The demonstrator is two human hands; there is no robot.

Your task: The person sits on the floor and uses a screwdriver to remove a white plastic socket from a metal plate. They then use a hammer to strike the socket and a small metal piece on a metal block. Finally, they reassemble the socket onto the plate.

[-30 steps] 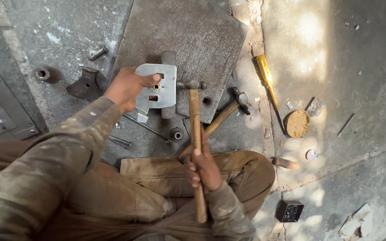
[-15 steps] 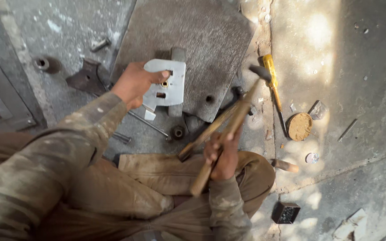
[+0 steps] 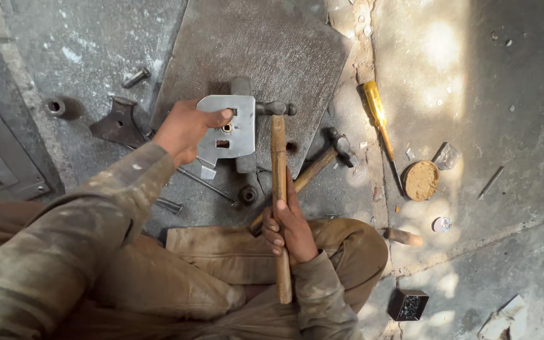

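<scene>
The left hand pins a cut steel plate on a grey slab (fingers curled over its edge); the right hand grips a wooden-handled hammer, its head seemingly touching the plate's right side; a second hammer lies just beside.

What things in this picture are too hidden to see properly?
Head view only:
- Grey cylindrical metal block: mostly covered by the flat silver metal bracket.
- Left hand palm: turned away, gripping the bracket.
- Wooden-handled hammer face: seen from above, so contact with the bracket is unclear.
- Small black box contents: too small.
</scene>
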